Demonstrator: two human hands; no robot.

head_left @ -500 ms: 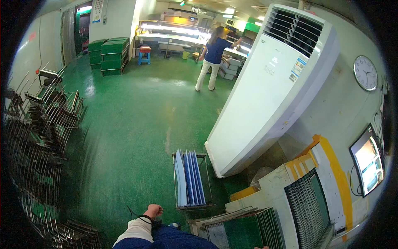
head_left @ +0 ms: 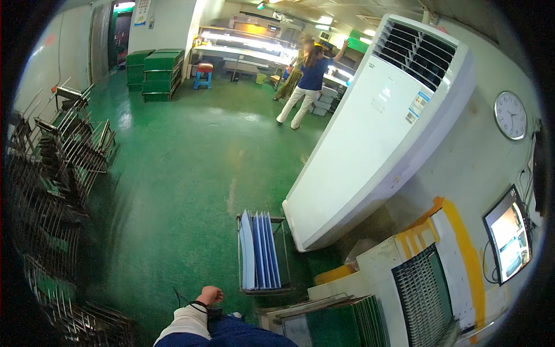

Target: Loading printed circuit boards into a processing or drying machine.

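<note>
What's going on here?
The person's left hand hangs low over the green floor, with nothing visible in it; the right hand is out of view. To its right, blue panels stand upright in a rack, apart from the hand. Green boards sit nearer the lower edge. At the back, two people are near a lit bench, one with an arm raised.
</note>
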